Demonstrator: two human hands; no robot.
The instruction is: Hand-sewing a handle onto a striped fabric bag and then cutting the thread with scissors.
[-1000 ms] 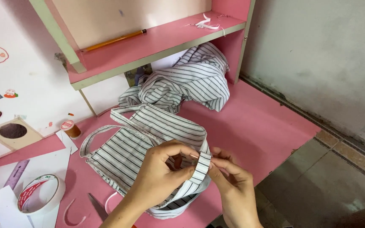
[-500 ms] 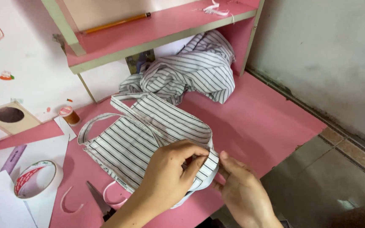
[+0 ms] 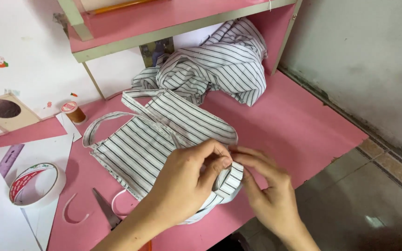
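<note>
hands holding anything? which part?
Both hands, left hand and right hand, pinch the striped fabric piece at its folded strap edge nearest the person.

Tape roll (image 3: 36,185) on paper, left | thread spool (image 3: 73,111) by shelf leg | scissors (image 3: 107,210) near desk edge | ruler (image 3: 9,159) far left | pencil (image 3: 117,6) on shelf

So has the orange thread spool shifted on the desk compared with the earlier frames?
No. The thread spool stands by the same shelf leg and paper scrap as before; only the camera view has moved.
</note>
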